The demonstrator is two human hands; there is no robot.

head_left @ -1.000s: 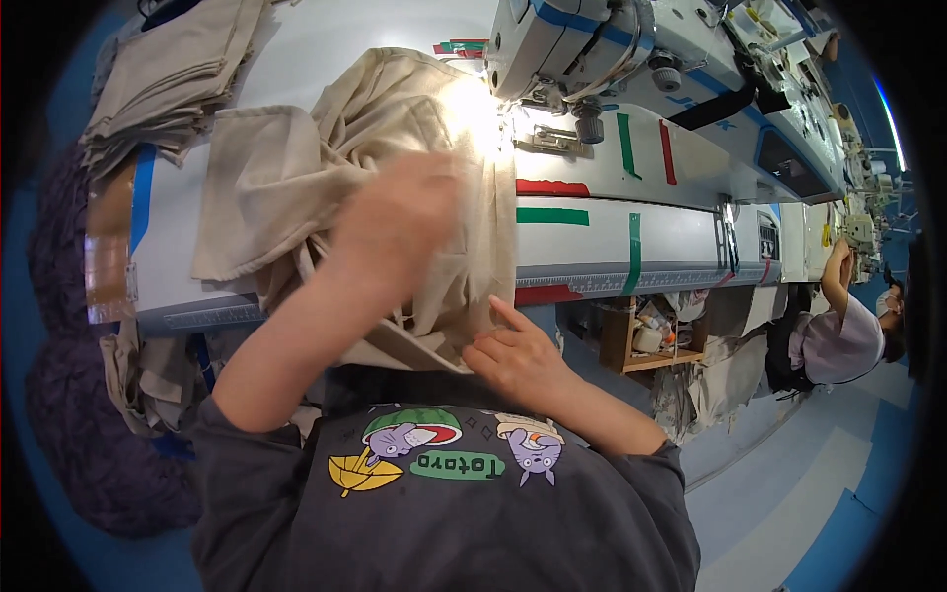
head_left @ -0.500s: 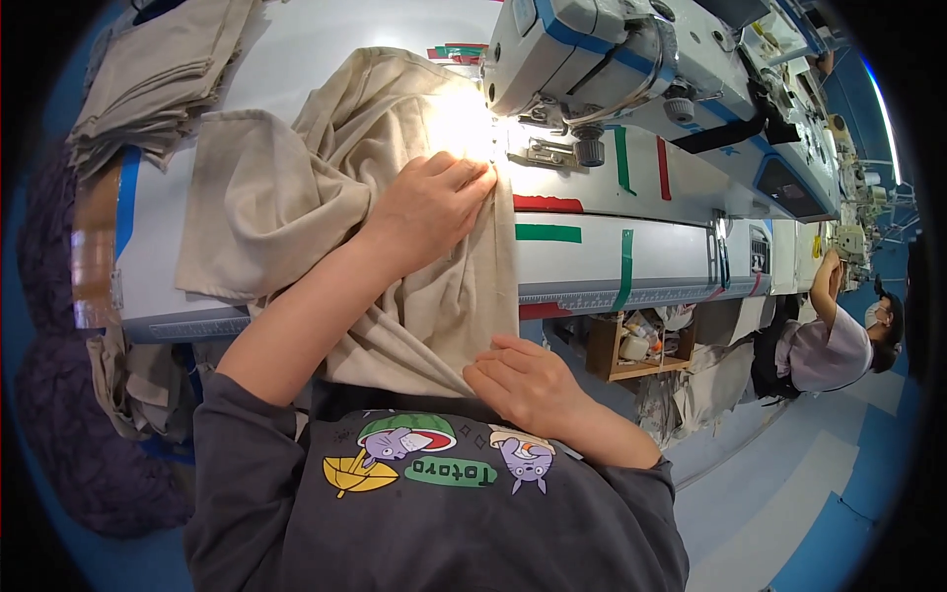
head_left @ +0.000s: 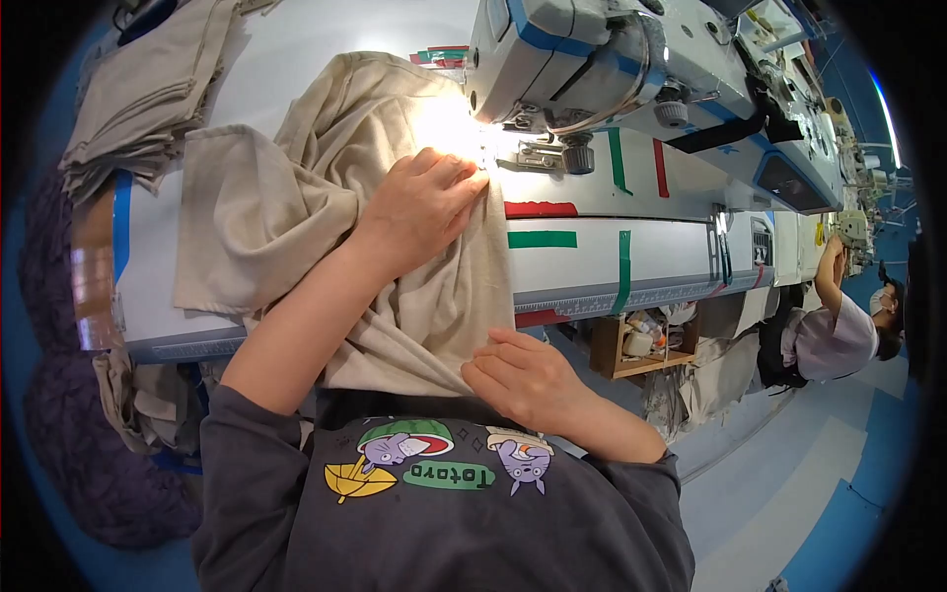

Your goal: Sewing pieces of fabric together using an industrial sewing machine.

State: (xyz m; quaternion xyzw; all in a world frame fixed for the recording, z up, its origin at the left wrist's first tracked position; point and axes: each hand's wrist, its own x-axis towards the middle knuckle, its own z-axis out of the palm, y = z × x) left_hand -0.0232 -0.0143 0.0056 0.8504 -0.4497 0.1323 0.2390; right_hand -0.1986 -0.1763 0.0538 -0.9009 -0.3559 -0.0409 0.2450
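A length of beige cloth (head_left: 257, 222) lies in folds across the sewing machine's bed and hangs over the front edge towards my lap. Close to the brightly lit needle area, my left hand (head_left: 419, 207) presses on the cloth, its fingers bunched at the right-hand edge. Lower down, by the table's front edge, my right hand (head_left: 523, 373) has its fingers curled on the same edge of the cloth. The sewing machine (head_left: 582, 74) has its head just beyond my left fingertips. Glare hides the needle and the stitching point.
A stack of folded beige pieces (head_left: 143, 104) sits at the far left. Red and green tape strips (head_left: 542, 239) mark the table, whose front edge carries a ruler (head_left: 661, 289). Below stands a wooden box (head_left: 641, 345) of small items. Another person (head_left: 834, 331) works at far right.
The view has shifted slightly. Both hands keep almost the same places on the cloth, and the cloth's folds look nearly unchanged.
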